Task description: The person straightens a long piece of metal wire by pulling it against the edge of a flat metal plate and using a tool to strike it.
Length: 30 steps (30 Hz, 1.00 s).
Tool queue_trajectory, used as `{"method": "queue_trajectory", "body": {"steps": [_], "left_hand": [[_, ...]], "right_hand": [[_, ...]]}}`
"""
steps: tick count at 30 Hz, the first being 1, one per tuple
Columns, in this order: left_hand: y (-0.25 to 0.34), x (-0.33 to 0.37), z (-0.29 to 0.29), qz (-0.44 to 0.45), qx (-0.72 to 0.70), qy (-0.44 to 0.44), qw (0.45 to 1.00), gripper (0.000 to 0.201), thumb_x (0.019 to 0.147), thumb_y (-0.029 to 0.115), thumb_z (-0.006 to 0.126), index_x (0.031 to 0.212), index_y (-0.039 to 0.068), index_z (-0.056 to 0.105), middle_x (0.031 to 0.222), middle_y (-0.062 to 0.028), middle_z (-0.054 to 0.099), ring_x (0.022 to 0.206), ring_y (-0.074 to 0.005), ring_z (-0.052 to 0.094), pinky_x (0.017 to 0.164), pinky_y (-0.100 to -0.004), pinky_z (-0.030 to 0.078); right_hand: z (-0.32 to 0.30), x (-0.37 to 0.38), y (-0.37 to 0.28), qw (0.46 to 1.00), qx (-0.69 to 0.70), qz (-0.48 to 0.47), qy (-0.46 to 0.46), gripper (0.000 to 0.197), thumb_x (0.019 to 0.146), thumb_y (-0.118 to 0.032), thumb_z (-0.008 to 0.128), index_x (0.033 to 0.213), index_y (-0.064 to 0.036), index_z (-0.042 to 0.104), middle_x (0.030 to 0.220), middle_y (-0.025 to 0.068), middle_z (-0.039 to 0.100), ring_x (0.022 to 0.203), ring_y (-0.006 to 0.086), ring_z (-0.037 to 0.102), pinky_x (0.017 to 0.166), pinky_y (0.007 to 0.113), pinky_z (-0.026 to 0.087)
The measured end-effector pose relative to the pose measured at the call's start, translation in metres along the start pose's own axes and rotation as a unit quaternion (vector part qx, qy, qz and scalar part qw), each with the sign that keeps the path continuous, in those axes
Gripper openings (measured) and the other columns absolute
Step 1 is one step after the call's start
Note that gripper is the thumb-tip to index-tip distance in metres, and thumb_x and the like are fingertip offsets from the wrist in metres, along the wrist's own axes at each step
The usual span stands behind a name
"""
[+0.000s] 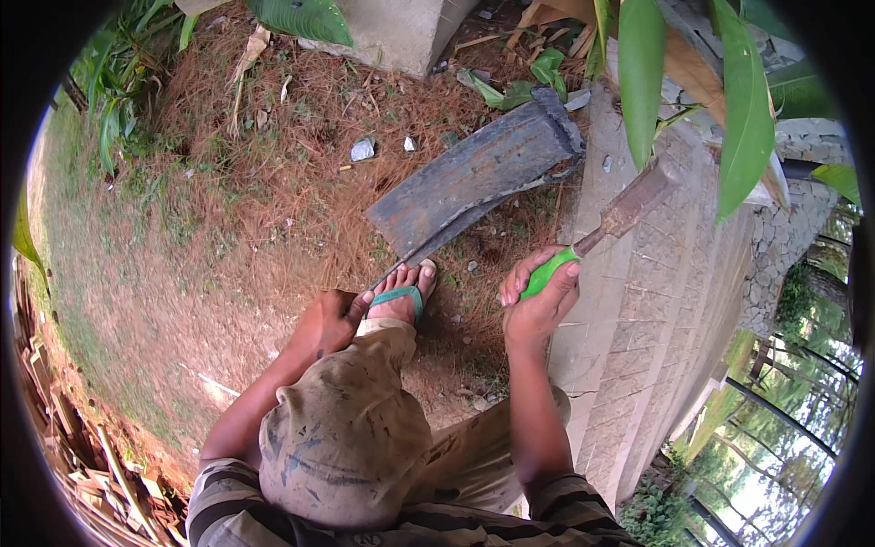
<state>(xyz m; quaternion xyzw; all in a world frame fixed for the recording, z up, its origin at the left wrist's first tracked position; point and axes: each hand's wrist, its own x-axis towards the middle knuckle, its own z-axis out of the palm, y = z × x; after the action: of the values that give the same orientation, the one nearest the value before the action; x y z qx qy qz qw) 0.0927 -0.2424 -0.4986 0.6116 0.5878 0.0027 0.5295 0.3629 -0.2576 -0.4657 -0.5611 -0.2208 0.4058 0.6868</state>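
Note:
My right hand (540, 301) is closed around the green handle of a chisel (638, 193). Its wide, rusty blade points up and to the right, over the paved edge and apart from the slab. A dark, dirt-streaked slab (478, 173) with a raised or folded long edge lies tilted on the ground ahead of me. From its near corner a thin edge runs down to my left hand (330, 321), whose thumb and fingers pinch its end. Just beside that hand is my foot in a green-strapped sandal (398, 299).
Dry pine needles cover the soil (264, 182). To the right runs a concrete path (652, 319). Large green leaves (643, 73) hang near the blade. A concrete block (387, 36) stands at the far side, and a wood pile (100, 474) lies at the lower left.

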Motion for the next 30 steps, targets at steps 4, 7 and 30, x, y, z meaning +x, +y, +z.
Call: {"method": "queue_trajectory", "body": {"steps": [4,7,30], "left_hand": [[0.001,-0.001,0.001,-0.007,0.005,0.021,1.000,0.061,0.107,0.043,0.052,0.072,-0.007,0.053,0.060,-0.0228,0.044,0.057,-0.0308,0.039,0.059,-0.0494,0.038],[-0.008,-0.007,0.000,-0.012,0.008,0.024,1.000,0.060,0.107,0.043,0.052,0.074,-0.007,0.053,0.060,-0.0230,0.045,0.058,-0.0316,0.040,0.060,-0.0495,0.038],[-0.002,-0.007,-0.007,-0.055,0.037,-0.007,0.998,0.058,0.106,0.045,0.051,0.079,-0.006,0.062,0.070,-0.0297,0.056,0.068,-0.0474,0.056,0.067,-0.0530,0.045]], "right_hand": [[-0.029,-0.018,0.055,0.949,-0.161,0.242,-0.125,0.055,0.108,-0.062,0.039,0.094,-0.0097,0.046,0.061,0.0002,0.040,0.040,0.0096,0.035,0.037,0.027,0.031],[-0.028,-0.019,0.033,0.960,-0.076,0.252,-0.094,0.054,0.108,-0.061,0.037,0.091,-0.0107,0.046,0.060,-0.0015,0.038,0.039,0.0083,0.034,0.034,0.025,0.029],[0.004,-0.056,0.041,0.947,-0.222,0.145,-0.182,0.048,0.111,-0.050,0.042,0.090,-0.0083,0.052,0.063,-0.0012,0.048,0.049,0.0073,0.046,0.042,0.023,0.036]]}}
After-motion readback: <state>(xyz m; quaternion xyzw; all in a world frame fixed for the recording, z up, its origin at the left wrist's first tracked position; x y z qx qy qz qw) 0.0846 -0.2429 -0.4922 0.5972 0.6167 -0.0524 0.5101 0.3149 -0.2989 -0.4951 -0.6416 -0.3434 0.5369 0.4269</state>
